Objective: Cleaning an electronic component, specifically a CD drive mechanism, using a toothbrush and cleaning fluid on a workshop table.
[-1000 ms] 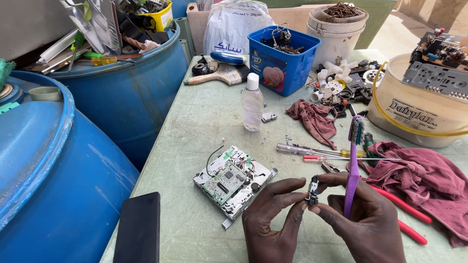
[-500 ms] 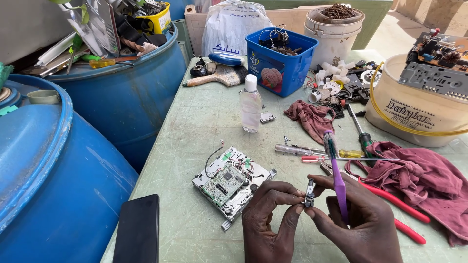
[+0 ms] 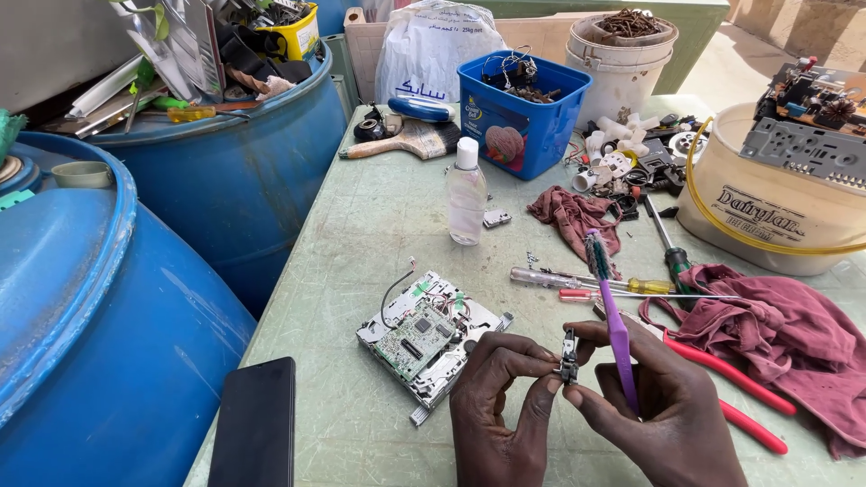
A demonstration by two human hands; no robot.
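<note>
black phone lying flat at 7 o'clock on the table, opened-up drive with green circuit board just left of the hands, left hand grip pinching a tiny metal part at 6 o'clock, right hand pinching that part too, purple toothbrush tucked in it bristles up, red pliers at 4 o'clock

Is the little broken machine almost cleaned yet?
Done: the grey metal drive unit lies opened, green circuit board showing. In hand: both hands pinch a small dark metal part; the right hand also holds a purple toothbrush, not touching it. Left: brushing, reassembly.
</note>
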